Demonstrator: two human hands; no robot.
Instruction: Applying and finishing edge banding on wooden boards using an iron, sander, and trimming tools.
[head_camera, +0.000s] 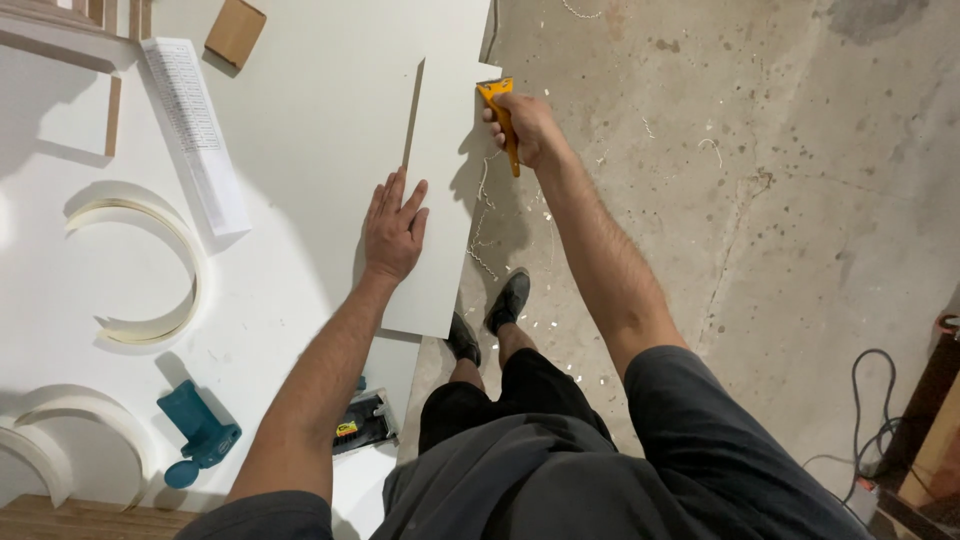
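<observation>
The right hand (527, 128) has its grip clamped on a yellow scraper (500, 115), blade at the far edge of a white panel (440, 200). The left hand (394, 228) lies flat and spread on that panel, which rests on the worktop (290, 150) and overhangs the floor (760, 200).

Stained, cracked concrete floor (780, 200) (littered with shavings) beside white worktable (300, 120)

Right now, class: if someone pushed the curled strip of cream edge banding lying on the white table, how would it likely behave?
The curled strip looks thin and stands on its edge in an open arc, so it would probably flex rather than stay stiff. It seems light and would likely slide easily on the smooth white table. Pushed from the side, it might tip flat.
</observation>
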